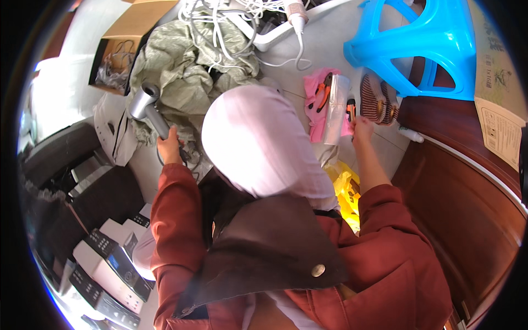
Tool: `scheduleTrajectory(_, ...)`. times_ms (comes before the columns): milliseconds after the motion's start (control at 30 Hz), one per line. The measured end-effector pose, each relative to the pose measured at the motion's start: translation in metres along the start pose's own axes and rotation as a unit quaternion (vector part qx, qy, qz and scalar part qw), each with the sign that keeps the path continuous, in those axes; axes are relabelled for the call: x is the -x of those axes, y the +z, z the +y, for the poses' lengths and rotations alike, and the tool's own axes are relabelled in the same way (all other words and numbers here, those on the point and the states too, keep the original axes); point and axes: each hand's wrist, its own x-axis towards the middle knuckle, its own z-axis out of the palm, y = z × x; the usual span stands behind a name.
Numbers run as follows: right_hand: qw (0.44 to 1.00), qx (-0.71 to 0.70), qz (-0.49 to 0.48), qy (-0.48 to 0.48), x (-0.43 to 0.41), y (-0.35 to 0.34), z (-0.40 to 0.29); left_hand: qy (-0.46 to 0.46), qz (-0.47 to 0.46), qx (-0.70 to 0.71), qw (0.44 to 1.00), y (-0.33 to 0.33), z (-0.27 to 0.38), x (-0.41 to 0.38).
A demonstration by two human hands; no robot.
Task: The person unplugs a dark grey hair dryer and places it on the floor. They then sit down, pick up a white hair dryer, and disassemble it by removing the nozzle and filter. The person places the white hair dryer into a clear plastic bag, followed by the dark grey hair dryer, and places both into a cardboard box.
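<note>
My left hand (169, 148) is closed around the handle of a grey hair dryer (153, 113), its barrel pointing up and away from me. A cord hangs below that hand. My right hand (362, 128) is at the lower end of a black-and-orange tool handle (351, 108); its fingers cover part of the tool, so the grip cannot be made out. Left of the tool lies a clear plastic sleeve (336, 109) on a pink cloth (314, 88). Orange-and-black pliers (324, 93) rest on the same cloth. Brown striped fabric items (375, 99) lie just beyond my right hand.
A blue plastic stool (416, 49) stands at far right beside a cardboard box (501, 82). White cables (218, 24) and a crumpled green woven sheet (177, 62) spread ahead. A yellow bag (347, 189) lies near my right forearm. Boxes (111, 264) stand at left.
</note>
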Motion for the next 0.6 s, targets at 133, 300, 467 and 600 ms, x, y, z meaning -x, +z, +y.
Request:
scheduleTrajectory(133, 0.978, 0.204, 0.010, -0.047, -0.018, 0.001, 0.064, 0.037, -0.024, -0.053, 0.998, 0.012, -0.009, -0.042)
scheduleTrajectory(300, 0.877, 0.452, 0.089, -0.135, -0.038, 0.010, 0.100, 0.149, -0.045, -0.173, 0.972, -0.003, -0.063, -0.084)
scheduleTrajectory(467, 0.888, 0.444, -0.005, -0.123, -0.059, 0.013, 0.100, 0.098, -0.107, -0.131, 0.981, -0.012, -0.043, -0.074)
scheduleTrajectory(600, 0.898, 0.353, 0.000, -0.263, -0.021, 0.053, 0.062, 0.069, -0.073, -0.206, 0.973, -0.020, -0.039, -0.067)
